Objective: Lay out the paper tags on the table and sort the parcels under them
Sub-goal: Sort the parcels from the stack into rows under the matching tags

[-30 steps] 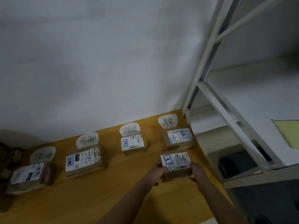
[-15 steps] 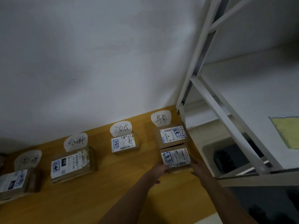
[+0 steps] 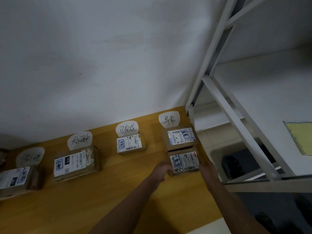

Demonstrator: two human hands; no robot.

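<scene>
Head view: left hand (image 3: 161, 170) and right hand (image 3: 206, 168) clasp a brown parcel (image 3: 184, 162) between them, fingers curled on its sides; another parcel (image 3: 180, 137) touches it just beyond.

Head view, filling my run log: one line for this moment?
step: placing parcel | hands: left, right gripping sides | spot: rightmost tag column

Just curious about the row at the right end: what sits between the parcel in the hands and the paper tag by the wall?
Another parcel, touching both the held parcel and the tag, in the head view.
</scene>
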